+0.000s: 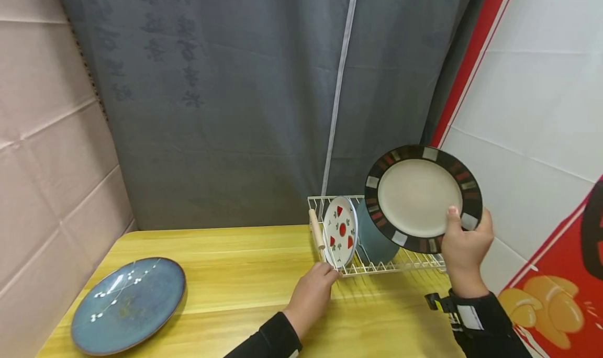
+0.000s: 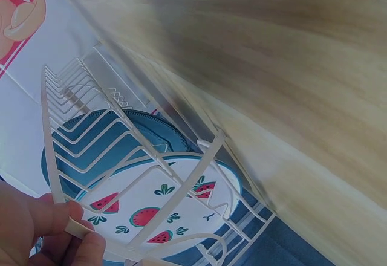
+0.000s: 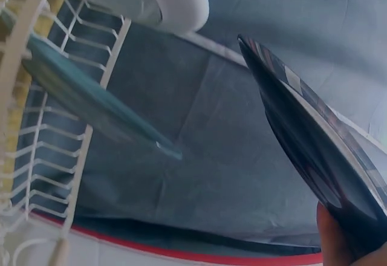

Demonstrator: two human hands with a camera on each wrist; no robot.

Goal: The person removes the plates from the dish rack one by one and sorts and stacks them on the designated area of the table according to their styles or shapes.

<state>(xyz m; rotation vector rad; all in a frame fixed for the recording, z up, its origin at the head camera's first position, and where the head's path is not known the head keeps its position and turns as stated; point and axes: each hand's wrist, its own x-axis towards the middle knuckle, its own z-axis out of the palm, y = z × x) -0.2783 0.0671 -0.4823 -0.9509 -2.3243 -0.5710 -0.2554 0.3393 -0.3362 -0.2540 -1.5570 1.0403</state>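
My right hand (image 1: 466,248) holds up a dark-rimmed plate (image 1: 419,190) with a cream middle, thumb on its face, above the right part of a white wire dish rack (image 1: 395,266). In the right wrist view the dark plate (image 3: 320,133) appears edge-on, away from the rack. My left hand (image 1: 313,290) grips the rack's front left corner; the left wrist view shows its fingers (image 2: 36,217) pinching the wire frame. A white plate with watermelon pictures (image 1: 340,232) stands in the rack's left end, and a blue-green plate (image 1: 377,237) stands just right of it.
A blue plate with a white blossom sprig (image 1: 129,305) lies on the left of the wooden table (image 1: 235,274). A grey curtain (image 1: 226,112) hangs behind the table. White-and-red printed sheeting (image 1: 532,138) covers the right side, close beside the rack.
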